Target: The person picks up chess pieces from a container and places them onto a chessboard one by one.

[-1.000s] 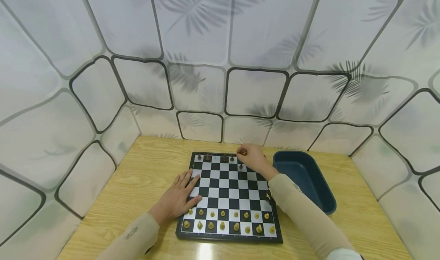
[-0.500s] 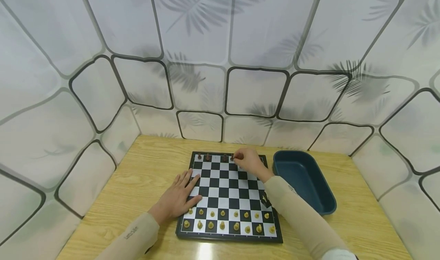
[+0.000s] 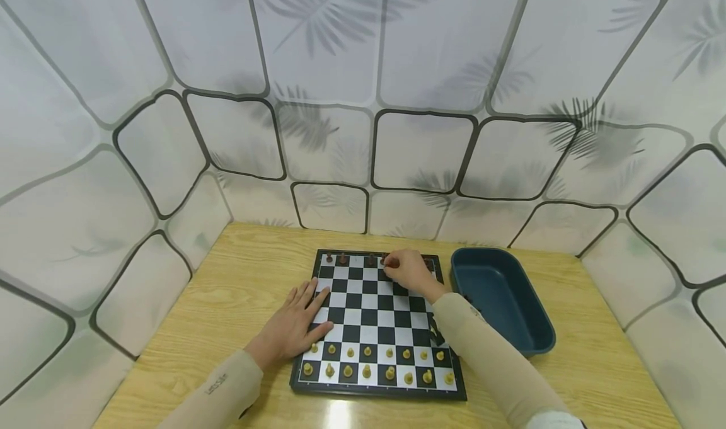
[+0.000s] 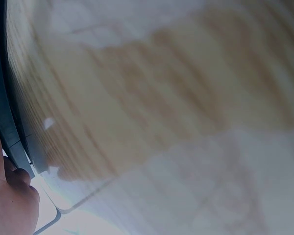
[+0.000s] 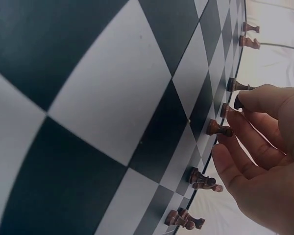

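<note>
A black-and-white chessboard lies on the table. My left hand rests on its left edge with fingers spread; the left wrist view catches part of the hand beside the dark board edge. At the board's far side, my right hand pinches a small dark chess piece between thumb and finger, its base facing the board. Most of that piece is hidden. Right by the fingers stands a dark red chess piece. Several dark red pieces stand along the far row.
Several yellow chess pieces fill the two near rows. A dark blue bin stands right of the board, partly behind the right sleeve. The wooden table meets patterned fabric walls at the back and sides.
My right hand has shifted slightly left, then a little nearer, and now covers the dark red piece standing in front of the far row. My left hand has stayed put.
</note>
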`<state>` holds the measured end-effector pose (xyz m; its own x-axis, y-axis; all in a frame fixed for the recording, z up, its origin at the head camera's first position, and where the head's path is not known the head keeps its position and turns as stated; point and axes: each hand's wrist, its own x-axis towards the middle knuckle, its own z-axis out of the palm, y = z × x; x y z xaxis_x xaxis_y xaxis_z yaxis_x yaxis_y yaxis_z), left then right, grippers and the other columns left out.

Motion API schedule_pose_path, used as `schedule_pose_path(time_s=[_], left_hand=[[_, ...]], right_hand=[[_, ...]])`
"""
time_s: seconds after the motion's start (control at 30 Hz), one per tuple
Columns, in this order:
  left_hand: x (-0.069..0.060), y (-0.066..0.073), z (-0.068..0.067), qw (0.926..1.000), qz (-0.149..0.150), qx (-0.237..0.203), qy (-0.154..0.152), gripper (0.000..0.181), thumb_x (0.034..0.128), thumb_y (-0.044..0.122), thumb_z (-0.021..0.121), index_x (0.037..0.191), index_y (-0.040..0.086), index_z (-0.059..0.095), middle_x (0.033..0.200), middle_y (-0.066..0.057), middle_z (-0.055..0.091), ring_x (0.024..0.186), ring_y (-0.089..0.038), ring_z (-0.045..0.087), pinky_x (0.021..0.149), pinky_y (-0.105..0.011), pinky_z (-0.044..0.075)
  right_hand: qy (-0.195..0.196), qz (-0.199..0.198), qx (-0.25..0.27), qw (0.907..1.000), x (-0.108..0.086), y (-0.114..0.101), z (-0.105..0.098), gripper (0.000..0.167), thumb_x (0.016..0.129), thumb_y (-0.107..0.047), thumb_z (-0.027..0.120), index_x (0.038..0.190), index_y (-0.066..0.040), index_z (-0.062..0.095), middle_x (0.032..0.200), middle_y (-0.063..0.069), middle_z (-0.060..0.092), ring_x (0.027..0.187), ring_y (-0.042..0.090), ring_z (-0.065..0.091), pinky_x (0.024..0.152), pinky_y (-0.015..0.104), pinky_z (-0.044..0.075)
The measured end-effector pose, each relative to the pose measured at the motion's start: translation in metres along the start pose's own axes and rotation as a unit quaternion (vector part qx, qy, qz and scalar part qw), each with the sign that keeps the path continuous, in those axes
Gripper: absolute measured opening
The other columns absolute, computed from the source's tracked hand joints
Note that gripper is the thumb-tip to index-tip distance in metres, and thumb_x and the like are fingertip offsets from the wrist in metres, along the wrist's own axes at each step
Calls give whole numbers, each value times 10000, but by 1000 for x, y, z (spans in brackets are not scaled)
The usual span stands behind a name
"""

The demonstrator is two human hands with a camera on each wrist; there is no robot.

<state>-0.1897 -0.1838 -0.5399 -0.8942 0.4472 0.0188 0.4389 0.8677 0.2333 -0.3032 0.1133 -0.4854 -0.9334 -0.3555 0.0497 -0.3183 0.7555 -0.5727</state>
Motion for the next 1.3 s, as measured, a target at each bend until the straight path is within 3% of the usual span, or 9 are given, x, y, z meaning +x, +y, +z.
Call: schedule_pose_path(time_s=[1.3], left_hand=[[0,1,-1,10000,-41,-55,-33,829,1066,650,404,1684,115,264,1751,-233,144,1626,-421,192,1334,-569,176]], right_hand=[[-88,-73,-383,9992,1,4,12,99,951,-109,762,1021,-57,809,1015,89,755,926,219,684,862,423,598]])
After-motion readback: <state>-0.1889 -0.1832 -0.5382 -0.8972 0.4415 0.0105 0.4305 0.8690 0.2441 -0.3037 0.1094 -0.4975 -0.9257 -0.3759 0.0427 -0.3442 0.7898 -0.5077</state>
